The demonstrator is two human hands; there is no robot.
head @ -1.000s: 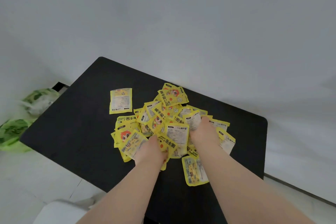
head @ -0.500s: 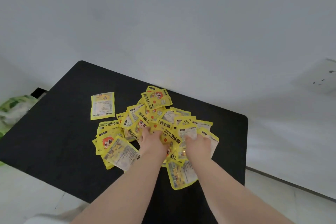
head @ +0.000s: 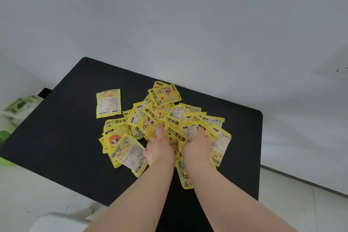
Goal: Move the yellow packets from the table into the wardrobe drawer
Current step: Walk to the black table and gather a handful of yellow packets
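well, table (head: pixel 66 128): black, with rounded corners, set against a pale wall (head: pixel 169 24) over a light floor (head: pixel 28 194)
yellow packets (head: pixel 162 111): heaped in a loose overlapping pile on the middle of the table, some showing a cartoon face, others their printed backs
single packet (head: pixel 108 102): lies flat on the table by itself, just left of the pile and not touching it
left hand (head: pixel 159 149): palm down on the near side of the pile, one finger straight on top of the packets, the other fingers hidden among them; whether it grips any i cannot tell
right hand (head: pixel 197 147): just beside the left, palm down, fingers curled down into the pile and closed around a few packets
forearms: both bare, reaching in from the near edge, side by side, with one packet lying on the table between them
green and white bag (head: pixel 18 103): on the floor beyond the table's left edge, partly cut off by the picture's edge
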